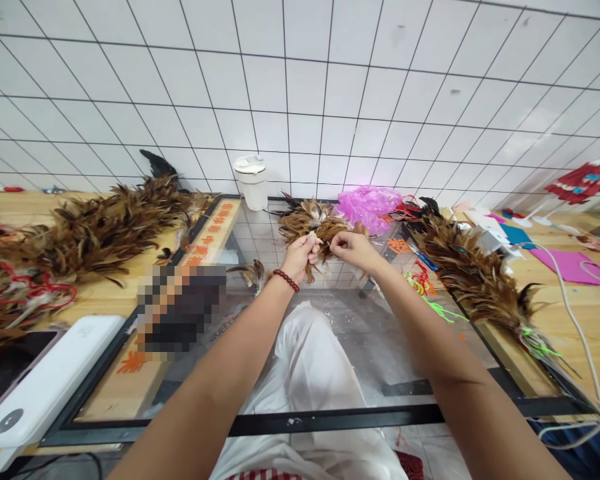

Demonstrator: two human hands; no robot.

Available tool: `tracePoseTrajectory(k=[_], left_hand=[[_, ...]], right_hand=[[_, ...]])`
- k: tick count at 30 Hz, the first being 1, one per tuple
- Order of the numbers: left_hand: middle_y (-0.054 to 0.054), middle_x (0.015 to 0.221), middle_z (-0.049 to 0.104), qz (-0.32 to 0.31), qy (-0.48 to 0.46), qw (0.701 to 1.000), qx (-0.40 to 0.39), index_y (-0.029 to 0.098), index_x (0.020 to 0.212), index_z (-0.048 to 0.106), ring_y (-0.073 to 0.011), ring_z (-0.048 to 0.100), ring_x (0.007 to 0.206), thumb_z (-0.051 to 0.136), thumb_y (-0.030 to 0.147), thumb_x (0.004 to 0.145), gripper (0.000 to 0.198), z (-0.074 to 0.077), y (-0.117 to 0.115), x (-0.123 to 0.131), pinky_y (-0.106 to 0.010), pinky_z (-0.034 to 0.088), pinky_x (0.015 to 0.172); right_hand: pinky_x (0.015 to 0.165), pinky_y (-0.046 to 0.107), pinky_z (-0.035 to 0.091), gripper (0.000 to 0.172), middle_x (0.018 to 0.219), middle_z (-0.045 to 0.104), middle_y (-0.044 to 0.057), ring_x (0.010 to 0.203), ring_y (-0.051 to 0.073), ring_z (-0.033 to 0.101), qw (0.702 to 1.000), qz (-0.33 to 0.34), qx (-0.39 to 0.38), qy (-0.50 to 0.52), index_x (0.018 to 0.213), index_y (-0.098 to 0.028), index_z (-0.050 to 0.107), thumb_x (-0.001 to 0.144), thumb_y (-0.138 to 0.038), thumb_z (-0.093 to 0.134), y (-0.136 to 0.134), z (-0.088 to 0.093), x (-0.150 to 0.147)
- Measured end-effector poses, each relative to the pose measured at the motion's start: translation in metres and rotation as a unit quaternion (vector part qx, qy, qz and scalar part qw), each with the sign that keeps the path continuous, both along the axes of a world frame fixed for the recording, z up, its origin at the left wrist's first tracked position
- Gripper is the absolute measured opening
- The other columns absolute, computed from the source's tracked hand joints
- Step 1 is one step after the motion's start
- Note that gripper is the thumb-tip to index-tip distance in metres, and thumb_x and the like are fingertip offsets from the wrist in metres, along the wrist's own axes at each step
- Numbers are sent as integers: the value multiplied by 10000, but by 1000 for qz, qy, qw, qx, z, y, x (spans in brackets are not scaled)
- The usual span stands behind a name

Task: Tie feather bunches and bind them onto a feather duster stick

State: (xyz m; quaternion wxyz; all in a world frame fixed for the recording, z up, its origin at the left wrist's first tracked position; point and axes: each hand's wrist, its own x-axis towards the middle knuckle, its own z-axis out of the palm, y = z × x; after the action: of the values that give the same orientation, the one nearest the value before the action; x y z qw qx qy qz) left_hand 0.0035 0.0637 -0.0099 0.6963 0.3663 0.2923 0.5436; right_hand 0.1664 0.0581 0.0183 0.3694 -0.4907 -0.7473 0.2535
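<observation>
Over the glass-topped table, my left hand point(299, 257), with a dark red bead bracelet on its wrist, is closed in a pinch. A small pale end shows at its fingertips, and brown feather tips stick out beside the palm. Just to its right, my right hand point(353, 249) has thumb and forefinger pressed together; whatever lies between them is too small to make out. Right behind both hands lies a pile of brown feathers point(300, 223). A few loose feathers point(255, 273) rest on the glass left of my left wrist.
Long feather bundles lie left point(105, 230) and right point(473, 267). Behind stand a white lidded cup point(253, 183) and a pink plastic bag point(367, 207). A white power bank point(55, 380) is at the left, a blue-handled tool point(424, 259) and white cable point(575, 320) at the right.
</observation>
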Motion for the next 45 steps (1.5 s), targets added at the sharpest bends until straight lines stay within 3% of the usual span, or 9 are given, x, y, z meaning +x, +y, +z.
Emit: tracePoseTrajectory(k=[3, 6, 12, 21, 24, 30, 36, 40, 45], left_hand=[[41, 562, 481, 51, 13, 999, -2, 119, 717, 577, -16, 375, 421, 710, 376, 753, 292, 0, -2, 6, -153, 293, 409], [40, 566, 505, 84, 23, 996, -1, 119, 700, 582, -22, 405, 428, 719, 358, 742, 278, 0, -3, 9, -163, 321, 421], [20, 629, 594, 96, 10, 995, -6, 116, 726, 638, -22, 451, 474, 752, 284, 703, 204, -2, -1, 10, -164, 349, 463], [-29, 750, 683, 91, 13, 996, 11, 123, 770, 699, -85, 587, 662, 789, 297, 648, 230, -3, -2, 12, -217, 460, 648], [-24, 736, 683, 100, 24, 995, 17, 128, 754, 699, -85, 585, 658, 785, 289, 655, 208, -5, -1, 13, -221, 460, 662], [-19, 740, 684, 121, 18, 992, 17, 126, 734, 690, -81, 605, 711, 780, 253, 660, 173, -6, -1, 14, -217, 472, 751], [2, 650, 622, 136, 53, 989, 31, 134, 680, 623, -67, 570, 608, 720, 298, 736, 199, -5, -3, 16, -193, 473, 618], [34, 524, 518, 93, 78, 991, 47, 135, 655, 561, -45, 443, 423, 667, 377, 779, 292, -3, -6, 15, -173, 360, 429], [48, 489, 468, -15, 105, 992, 68, 125, 631, 537, -14, 344, 371, 711, 404, 731, 344, 0, -11, 14, -152, 233, 370]], right_hand=[[565, 232, 421, 156, 636, 596, -18, 579, 108, 508, 981, -8, -11, 192, 726, -187, 615, 725, -342, 637, 2, -2, -8], [558, 231, 435, 248, 652, 609, -13, 570, 98, 512, 954, 6, -64, 292, 743, -183, 621, 681, -409, 701, 0, -9, -22], [541, 215, 433, 350, 639, 610, -38, 568, 89, 541, 927, -23, -92, 363, 796, -189, 553, 593, -364, 778, -5, -21, -39], [461, 198, 401, 484, 587, 574, -69, 490, 81, 522, 871, -70, -180, 451, 816, -204, 483, 495, -330, 824, -10, -15, -43], [445, 198, 375, 453, 569, 539, -74, 475, 74, 482, 880, -80, -178, 433, 803, -200, 492, 510, -325, 813, -10, -16, -43], [543, 221, 423, 344, 622, 514, -67, 561, 84, 473, 939, -82, -32, 333, 830, -202, 525, 588, -281, 755, -5, -17, -38], [571, 245, 447, 315, 734, 554, -22, 601, 100, 498, 969, -47, 0, 242, 944, -193, 618, 679, -336, 711, -4, -15, -30], [661, 273, 482, 353, 771, 579, -9, 665, 116, 534, 964, 51, -31, 258, 1061, -198, 632, 758, -380, 650, 0, -9, -18], [767, 300, 505, 421, 891, 650, 34, 807, 144, 597, 966, 132, -87, 206, 1105, -181, 657, 759, -419, 675, 3, -5, -1]])
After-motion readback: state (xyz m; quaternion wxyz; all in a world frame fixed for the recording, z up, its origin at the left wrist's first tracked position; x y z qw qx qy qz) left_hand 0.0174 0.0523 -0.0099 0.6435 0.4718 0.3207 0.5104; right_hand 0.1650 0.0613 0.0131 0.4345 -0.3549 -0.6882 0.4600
